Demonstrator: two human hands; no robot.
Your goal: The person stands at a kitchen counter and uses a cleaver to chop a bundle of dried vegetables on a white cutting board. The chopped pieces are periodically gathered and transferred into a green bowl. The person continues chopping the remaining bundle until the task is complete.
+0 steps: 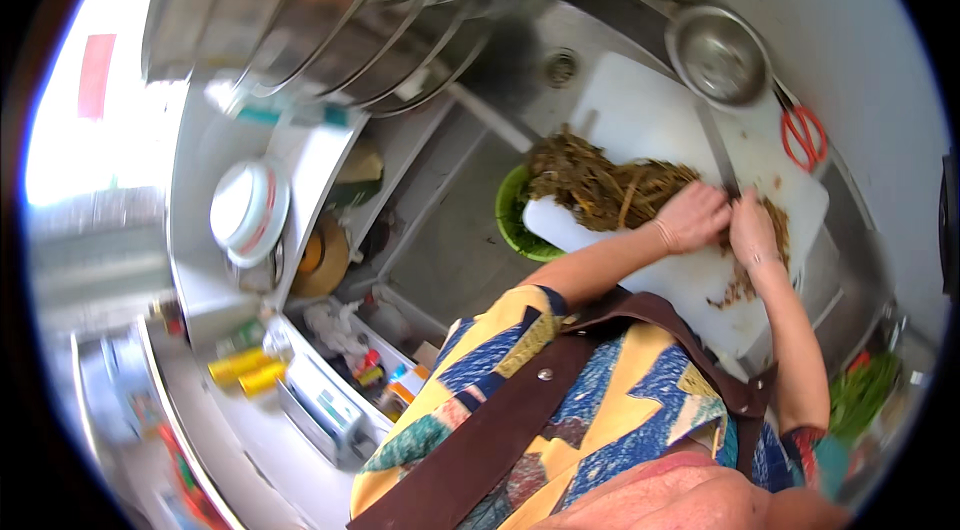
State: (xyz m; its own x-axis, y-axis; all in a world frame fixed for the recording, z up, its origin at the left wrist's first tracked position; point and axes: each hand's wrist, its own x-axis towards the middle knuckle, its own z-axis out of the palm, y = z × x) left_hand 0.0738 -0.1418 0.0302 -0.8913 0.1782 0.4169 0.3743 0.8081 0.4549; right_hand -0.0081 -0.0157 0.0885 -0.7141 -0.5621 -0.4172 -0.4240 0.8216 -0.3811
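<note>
A long bunch of brown, wilted leafy greens [640,192], preserved by its look, lies across the white cutting board [640,105]. My left hand [693,217] is closed on the bunch's right end, fingers curled. Beside it, my right hand [754,230] is closed at the near end of a knife [716,145], seen nearly edge-on with its blade pointing away from me. Its handle is hidden by the fingers. Small chopped pieces [742,290] of the greens lie around and below my right hand. The bunch's left end hangs by a green basin [512,215].
The board spans a steel sink [440,230] with a drain [561,67] beyond. A metal bowl or ladle [722,58] and red-handled scissors [803,137] are at the far right. A wire rack [330,20] stands far left; leafy green vegetables [868,392] lie low at right.
</note>
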